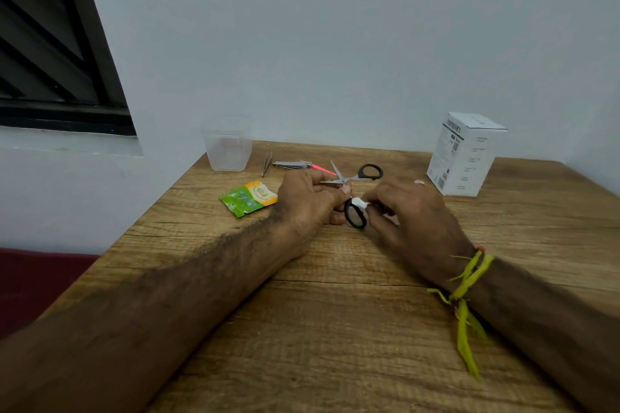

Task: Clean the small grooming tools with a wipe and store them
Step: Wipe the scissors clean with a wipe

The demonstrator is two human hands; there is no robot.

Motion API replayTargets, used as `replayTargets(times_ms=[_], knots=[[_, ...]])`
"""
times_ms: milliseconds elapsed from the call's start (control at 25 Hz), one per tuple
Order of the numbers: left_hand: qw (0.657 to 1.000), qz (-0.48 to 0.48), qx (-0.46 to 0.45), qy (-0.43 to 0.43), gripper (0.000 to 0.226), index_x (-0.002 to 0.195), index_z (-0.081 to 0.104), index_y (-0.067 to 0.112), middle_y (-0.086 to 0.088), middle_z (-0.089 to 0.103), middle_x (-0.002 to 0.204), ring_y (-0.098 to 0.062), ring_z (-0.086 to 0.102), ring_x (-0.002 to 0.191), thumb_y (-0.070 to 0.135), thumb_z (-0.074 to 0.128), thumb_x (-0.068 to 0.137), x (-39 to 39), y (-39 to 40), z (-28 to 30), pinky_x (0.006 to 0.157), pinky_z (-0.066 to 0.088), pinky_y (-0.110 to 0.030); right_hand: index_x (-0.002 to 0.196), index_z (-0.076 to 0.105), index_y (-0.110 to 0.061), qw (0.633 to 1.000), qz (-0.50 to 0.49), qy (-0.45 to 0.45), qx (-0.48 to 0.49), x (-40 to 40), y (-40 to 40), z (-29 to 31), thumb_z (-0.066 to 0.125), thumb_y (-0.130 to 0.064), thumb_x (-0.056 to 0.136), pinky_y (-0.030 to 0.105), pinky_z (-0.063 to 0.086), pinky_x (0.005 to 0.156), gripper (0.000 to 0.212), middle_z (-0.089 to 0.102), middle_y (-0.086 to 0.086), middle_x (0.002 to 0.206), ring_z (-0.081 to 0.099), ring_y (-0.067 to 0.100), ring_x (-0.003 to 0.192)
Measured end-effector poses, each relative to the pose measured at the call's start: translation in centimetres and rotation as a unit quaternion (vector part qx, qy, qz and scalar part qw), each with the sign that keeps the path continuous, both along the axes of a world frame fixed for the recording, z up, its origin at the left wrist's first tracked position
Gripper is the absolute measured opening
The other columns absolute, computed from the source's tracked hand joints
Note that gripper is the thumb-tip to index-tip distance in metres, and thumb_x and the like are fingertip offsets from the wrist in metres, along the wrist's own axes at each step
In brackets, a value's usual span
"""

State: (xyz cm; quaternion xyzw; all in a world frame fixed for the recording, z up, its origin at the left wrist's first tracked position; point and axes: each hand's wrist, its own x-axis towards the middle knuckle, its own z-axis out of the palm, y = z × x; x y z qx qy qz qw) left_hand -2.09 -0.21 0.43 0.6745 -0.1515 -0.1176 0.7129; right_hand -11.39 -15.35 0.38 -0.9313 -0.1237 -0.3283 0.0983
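Observation:
My left hand (pixel 308 199) grips small black-handled scissors (pixel 355 178) near the pivot, blades spread open and pointing left. One black handle loop (pixel 355 216) hangs between my hands. My right hand (pixel 407 211) pinches a small white wipe (pixel 360 202) against that loop. Behind my hands lie metal tweezers (pixel 266 163), a steel nail clipper (pixel 291 164) and a thin pink tool (pixel 322 169). A clear plastic container (pixel 228 144) stands at the back left of the wooden table (pixel 335 312).
A green and orange wipe sachet (pixel 248 198) lies left of my left hand. A white cardboard box (pixel 464 154) stands at the back right. The wall runs along the table's far edge, and a dark window is at the upper left.

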Motion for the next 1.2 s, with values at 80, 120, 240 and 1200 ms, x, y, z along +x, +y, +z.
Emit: replayTargets(times_ms=[80, 120, 240, 1200], knots=[[1.000, -0.003, 0.000, 0.001, 0.022, 0.108, 0.068, -0.003, -0.020, 0.075, 0.089, -0.024, 0.072, 0.071, 0.002, 0.073, 0.087, 0.0, -0.1, -0.1, 0.056, 0.060, -0.029, 0.095, 0.070, -0.010, 1.000, 0.006, -0.005, -0.011, 0.1, -0.2, -0.2, 0.068, -0.010, 0.086, 0.035, 0.050, 0.068, 0.009, 0.066, 0.003, 0.088, 0.061, 0.019, 0.078], [1.000, -0.003, 0.005, 0.005, 0.021, 0.108, 0.068, -0.003, -0.019, 0.075, 0.089, -0.023, 0.073, 0.070, 0.002, 0.072, 0.088, 0.0, -0.2, -0.1, 0.056, 0.059, -0.029, 0.095, 0.070, -0.010, 1.000, 0.010, 0.003, -0.019, 0.2, -0.2, -0.3, 0.066, -0.013, 0.087, 0.039, 0.051, 0.068, 0.009, 0.065, 0.003, 0.090, 0.061, 0.021, 0.080], [1.000, -0.004, 0.021, 0.007, 0.013, 0.103, 0.071, 0.000, -0.016, 0.074, 0.086, -0.016, 0.070, 0.064, 0.002, 0.069, 0.090, -0.1, -0.1, 0.1, 0.053, 0.056, -0.025, 0.099, 0.071, -0.010, 1.000, 0.004, 0.002, -0.020, 1.1, 0.3, -0.4, 0.058, -0.018, 0.088, 0.042, 0.052, 0.067, 0.018, 0.066, 0.006, 0.092, 0.063, 0.027, 0.081], [0.994, 0.034, 0.056, -0.089, 0.019, 0.106, 0.067, 0.005, -0.011, 0.076, 0.090, -0.019, 0.076, 0.071, 0.010, 0.072, 0.090, -1.2, -0.3, 0.2, 0.058, 0.062, -0.032, 0.084, 0.079, -0.019, 0.954, -0.068, 0.147, 0.250, -0.3, 2.0, 1.0, 0.070, -0.023, 0.090, 0.016, 0.045, 0.057, 0.011, 0.071, -0.006, 0.071, 0.063, 0.007, 0.069]])
